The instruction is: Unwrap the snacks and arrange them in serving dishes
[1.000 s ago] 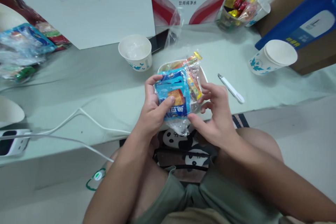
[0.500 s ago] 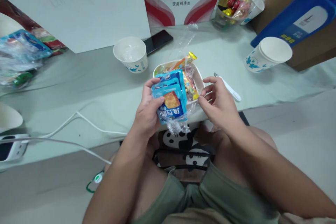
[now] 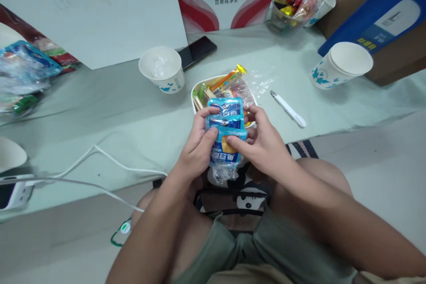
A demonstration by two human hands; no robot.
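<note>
Both hands hold a small fanned stack of blue snack packets (image 3: 226,120), with clear plastic wrap (image 3: 224,173) bunched at the lower end. My left hand (image 3: 199,142) grips their left edge, thumb on top. My right hand (image 3: 258,140) pinches the right edge, its thumb lying across the front packet. Just beyond the packets is a white bowl (image 3: 194,97), partly covered by them and filled with wrapped snacks (image 3: 229,82). Right of the bowl, a white-handled cutter (image 3: 289,110) lies on the table.
A paper cup (image 3: 163,71) stands left of the bowl beside a black phone (image 3: 199,51). Stacked paper cups (image 3: 346,65) are at the right. A snack-filled tub (image 3: 282,20) sits at the back. White cables (image 3: 116,162) cross the left side. Clear film (image 3: 266,79) lies behind the cutter.
My right hand has moved left from the bowl's rim and taken hold of the packets. The packets have shifted slightly right and toward me, uncovering more of the bowl's left side.
</note>
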